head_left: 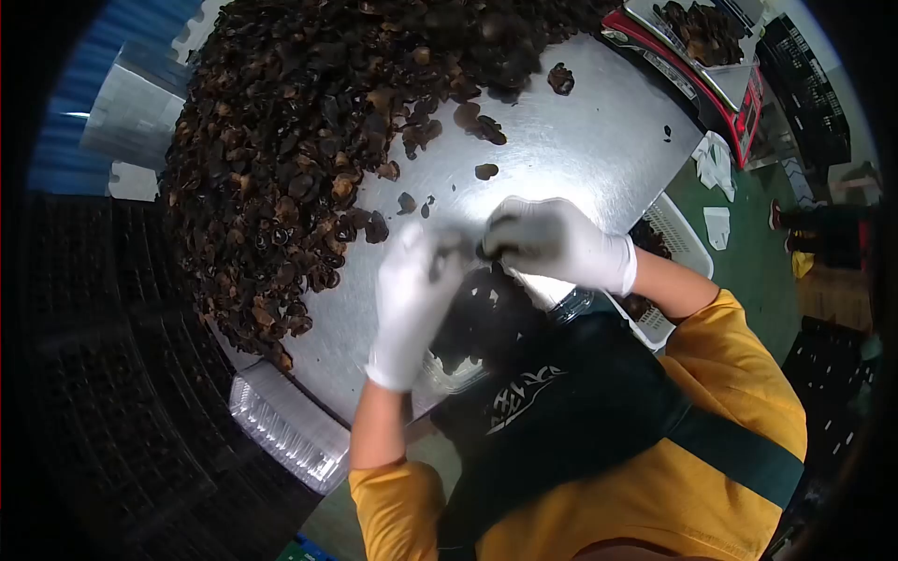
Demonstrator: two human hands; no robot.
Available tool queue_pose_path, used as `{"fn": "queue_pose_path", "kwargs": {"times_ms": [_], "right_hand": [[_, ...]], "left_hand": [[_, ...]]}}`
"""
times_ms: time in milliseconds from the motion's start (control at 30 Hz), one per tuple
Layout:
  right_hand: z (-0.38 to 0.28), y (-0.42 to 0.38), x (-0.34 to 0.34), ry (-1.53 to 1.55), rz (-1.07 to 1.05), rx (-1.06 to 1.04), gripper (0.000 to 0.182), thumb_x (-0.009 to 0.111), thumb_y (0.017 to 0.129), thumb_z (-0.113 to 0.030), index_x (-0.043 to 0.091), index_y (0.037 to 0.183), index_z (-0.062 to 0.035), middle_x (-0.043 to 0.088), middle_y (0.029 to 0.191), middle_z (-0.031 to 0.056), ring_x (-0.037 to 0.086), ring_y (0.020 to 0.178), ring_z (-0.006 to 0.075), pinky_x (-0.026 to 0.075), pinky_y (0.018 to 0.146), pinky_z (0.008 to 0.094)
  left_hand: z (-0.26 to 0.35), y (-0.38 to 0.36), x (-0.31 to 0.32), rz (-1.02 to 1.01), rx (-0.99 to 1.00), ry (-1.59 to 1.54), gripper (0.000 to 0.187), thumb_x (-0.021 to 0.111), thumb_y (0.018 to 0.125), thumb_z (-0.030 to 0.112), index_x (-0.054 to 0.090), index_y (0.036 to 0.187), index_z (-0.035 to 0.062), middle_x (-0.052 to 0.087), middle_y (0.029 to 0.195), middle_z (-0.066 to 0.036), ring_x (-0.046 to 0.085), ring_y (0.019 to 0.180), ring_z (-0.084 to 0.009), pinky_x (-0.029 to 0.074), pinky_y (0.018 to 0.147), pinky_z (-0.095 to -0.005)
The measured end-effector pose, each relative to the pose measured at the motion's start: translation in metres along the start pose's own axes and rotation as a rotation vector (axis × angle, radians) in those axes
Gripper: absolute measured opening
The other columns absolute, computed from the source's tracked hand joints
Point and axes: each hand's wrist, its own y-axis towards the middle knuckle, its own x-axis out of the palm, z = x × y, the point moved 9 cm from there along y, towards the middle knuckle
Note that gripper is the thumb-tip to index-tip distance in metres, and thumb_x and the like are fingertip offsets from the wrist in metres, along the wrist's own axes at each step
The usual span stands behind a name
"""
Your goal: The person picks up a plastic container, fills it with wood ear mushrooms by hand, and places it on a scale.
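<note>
My left hand [412, 304], in a white glove and smeared by motion, has its fingers bent inward; what they hold, if anything, is hidden. My right hand [559, 245], gloved in white too, curls its fingers around a small dark piece of wood ear mushroom [484, 250] at its fingertips. Both hands are close together above a clear plastic tray [458, 376] at the table edge. Dark glossy wood ear mushrooms [491, 318] fill this tray and hide most of it. A large heap of wood ear mushrooms [281, 159] covers the far left of the metal table [580, 131].
Stacked clear plastic trays [285, 425] sit at the table's left corner. At the far right is a red scale [692, 84] bearing a container of mushrooms [706, 33]. A white basket [687, 238] stands beyond my right forearm. Another person's legs [823, 232] show at far right.
</note>
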Motion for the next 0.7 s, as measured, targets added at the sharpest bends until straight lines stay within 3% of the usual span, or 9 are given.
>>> {"fn": "queue_pose_path", "kwargs": {"times_ms": [100, 167, 200, 267, 300, 333, 400, 500, 700], "right_hand": [[-0.032, -0.020, 0.027, -0.156, -0.118, -0.186, 0.043, 0.075, 0.070, -0.008, 0.068, 0.112, -0.0159, 0.062, 0.113, 0.0054, 0.065, 0.083, 0.0242, 0.053, 0.078, 0.0367], [-0.040, -0.021, 0.019, -0.195, -0.073, -0.282, 0.046, 0.077, 0.072, -0.011, 0.068, 0.116, -0.0164, 0.064, 0.110, 0.0066, 0.064, 0.081, 0.0250, 0.053, 0.075, 0.0349], [-0.028, -0.013, 0.008, 0.016, -0.067, -0.165, 0.044, 0.078, 0.073, -0.013, 0.068, 0.116, -0.0152, 0.064, 0.106, 0.0072, 0.064, 0.080, 0.0240, 0.053, 0.074, 0.0338], [0.011, 0.003, -0.013, -0.026, 0.151, -0.156, 0.037, 0.078, 0.078, -0.019, 0.069, 0.113, -0.0091, 0.066, 0.096, 0.0094, 0.065, 0.074, 0.0194, 0.052, 0.070, 0.0310], [0.038, 0.014, -0.025, -0.045, 0.123, 0.191, 0.031, 0.074, 0.082, -0.020, 0.069, 0.110, -0.0062, 0.066, 0.091, 0.0107, 0.065, 0.075, 0.0201, 0.052, 0.069, 0.0306], [0.056, 0.020, -0.034, -0.058, 0.182, 0.297, 0.028, 0.070, 0.085, -0.020, 0.068, 0.109, -0.0052, 0.064, 0.093, 0.0114, 0.065, 0.081, 0.0243, 0.052, 0.071, 0.0327], [0.093, 0.032, -0.039, -0.374, 0.322, 0.204, 0.032, 0.066, 0.085, -0.026, 0.063, 0.111, -0.0074, 0.059, 0.096, 0.0130, 0.061, 0.089, 0.0312, 0.051, 0.077, 0.0419], [0.109, 0.052, -0.046, -0.568, 0.328, 0.321, 0.043, 0.072, 0.081, -0.026, 0.061, 0.119, -0.0097, 0.058, 0.096, 0.0126, 0.062, 0.088, 0.0313, 0.051, 0.078, 0.0411], [0.128, 0.083, -0.052, -0.559, 0.174, 0.198, 0.028, 0.065, 0.082, -0.022, 0.067, 0.106, -0.0063, 0.064, 0.096, 0.0166, 0.064, 0.090, 0.0340, 0.051, 0.080, 0.0417]], "left_hand": [[0.014, -0.046, 0.001, -0.136, -0.136, -0.084, 0.018, 0.068, 0.075, -0.002, 0.067, 0.092, 0.0044, 0.065, 0.095, -0.013, 0.064, 0.091, -0.0292, 0.051, 0.081, -0.0353], [0.017, -0.067, 0.003, -0.153, -0.128, -0.022, 0.020, 0.068, 0.075, -0.002, 0.067, 0.095, 0.0039, 0.065, 0.100, -0.013, 0.063, 0.097, -0.0292, 0.050, 0.084, -0.0346], [0.017, -0.074, 0.005, -0.174, -0.130, 0.040, 0.023, 0.068, 0.075, -0.002, 0.068, 0.098, 0.0035, 0.064, 0.106, -0.014, 0.061, 0.104, -0.0293, 0.050, 0.088, -0.0339], [0.018, -0.080, -0.002, -0.128, -0.178, 0.023, 0.024, 0.068, 0.076, -0.002, 0.068, 0.099, 0.0031, 0.064, 0.109, -0.014, 0.060, 0.107, -0.0294, 0.049, 0.090, -0.0342], [0.016, -0.083, -0.007, -0.085, -0.225, 0.010, 0.026, 0.067, 0.076, -0.003, 0.069, 0.101, 0.0028, 0.063, 0.113, -0.014, 0.058, 0.111, -0.0295, 0.048, 0.093, -0.0344], [0.017, -0.087, -0.007, -0.081, -0.224, 0.011, 0.026, 0.067, 0.076, -0.003, 0.069, 0.101, 0.0028, 0.063, 0.113, -0.014, 0.058, 0.111, -0.0295, 0.048, 0.093, -0.0344], [0.010, -0.091, -0.013, 0.024, -0.299, -0.056, 0.028, 0.067, 0.077, -0.004, 0.069, 0.104, 0.0022, 0.062, 0.116, -0.013, 0.057, 0.113, -0.0286, 0.047, 0.096, -0.0351], [0.013, -0.092, -0.023, 0.089, -0.397, -0.092, 0.028, 0.066, 0.077, -0.005, 0.068, 0.104, 0.0017, 0.062, 0.117, -0.013, 0.058, 0.112, -0.0281, 0.046, 0.096, -0.0357], [0.013, -0.090, -0.036, 0.120, -0.283, 0.053, 0.030, 0.066, 0.076, -0.007, 0.067, 0.104, 0.0028, 0.062, 0.117, -0.013, 0.059, 0.112, -0.0282, 0.045, 0.097, -0.0359]]}}
